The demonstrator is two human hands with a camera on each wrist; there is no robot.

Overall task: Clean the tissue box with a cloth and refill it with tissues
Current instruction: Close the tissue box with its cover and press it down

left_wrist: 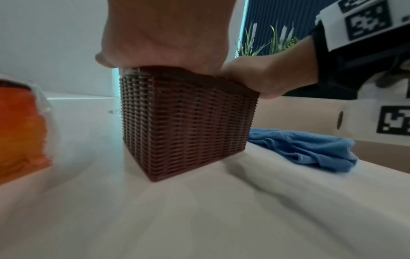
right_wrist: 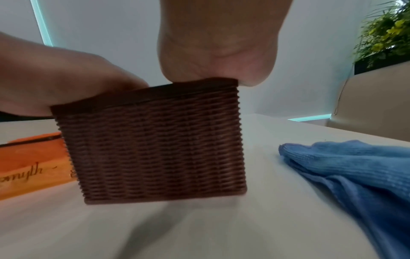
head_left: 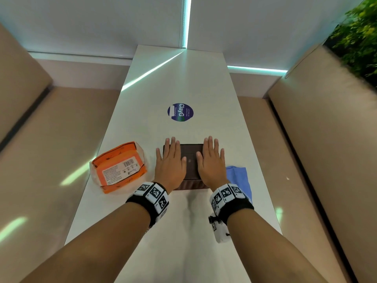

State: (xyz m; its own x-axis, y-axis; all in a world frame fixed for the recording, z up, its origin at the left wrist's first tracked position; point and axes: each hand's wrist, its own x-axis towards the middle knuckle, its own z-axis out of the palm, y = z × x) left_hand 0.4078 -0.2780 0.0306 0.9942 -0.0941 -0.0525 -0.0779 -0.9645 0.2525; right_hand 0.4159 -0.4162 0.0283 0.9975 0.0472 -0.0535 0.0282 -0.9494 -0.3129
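Note:
A dark brown woven tissue box stands on the white table. Both my hands lie flat on its top, fingers straight. My left hand covers the left half, and my right hand covers the right half. An orange pack of tissues in clear wrap lies to the left of the box. A crumpled blue cloth lies to the right, partly hidden behind my right wrist in the head view.
A round blue sticker is on the table beyond the box. Beige benches run along both sides of the narrow table. A green plant stands at the far right. The white wall closes off the table's far end.

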